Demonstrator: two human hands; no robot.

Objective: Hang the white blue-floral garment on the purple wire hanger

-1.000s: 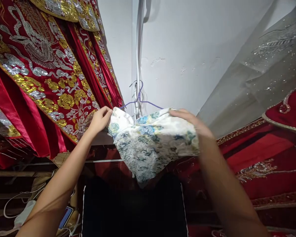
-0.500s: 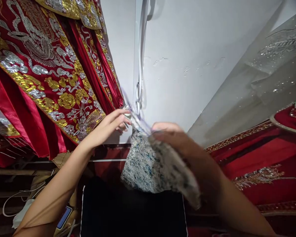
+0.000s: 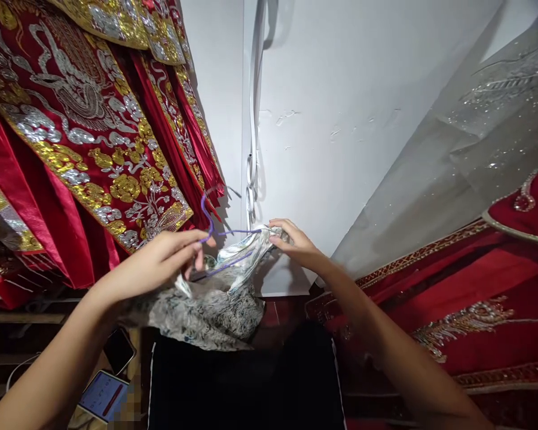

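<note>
Nearest the camera, at the bottom middle, lies a dark black cloth [image 3: 242,388] with a thin white edge line down its left side. At the lower left a phone with a lit screen [image 3: 102,396] lies tilted, and a second, dark phone [image 3: 119,351] sits just above it.

Above the black cloth both bare arms reach forward. The left hand [image 3: 161,263] has its fingers [image 3: 192,240] curled narrow around the neck of a purple wire hanger [image 3: 219,245], just below its hook, which stands up beside the thumb. The hanger's arms run right and down into a white garment with a blue-green floral pattern [image 3: 210,307], which hangs bunched under the left hand and droops onto the top of the black cloth. The right hand [image 3: 296,242] pinches the garment's upper edge at the hanger's right end, fingers closed tight on the fabric.

To the left, behind the left arm, hang red robes with heavy gold and silver embroidery [image 3: 80,119]. To the right spreads more red cloth with gold trim [image 3: 475,298], and above it a sheer grey fabric with sequins [image 3: 488,119]. Farthest back is a white wall [image 3: 341,89] with a white cable [image 3: 253,119] running down it between the two hands.
</note>
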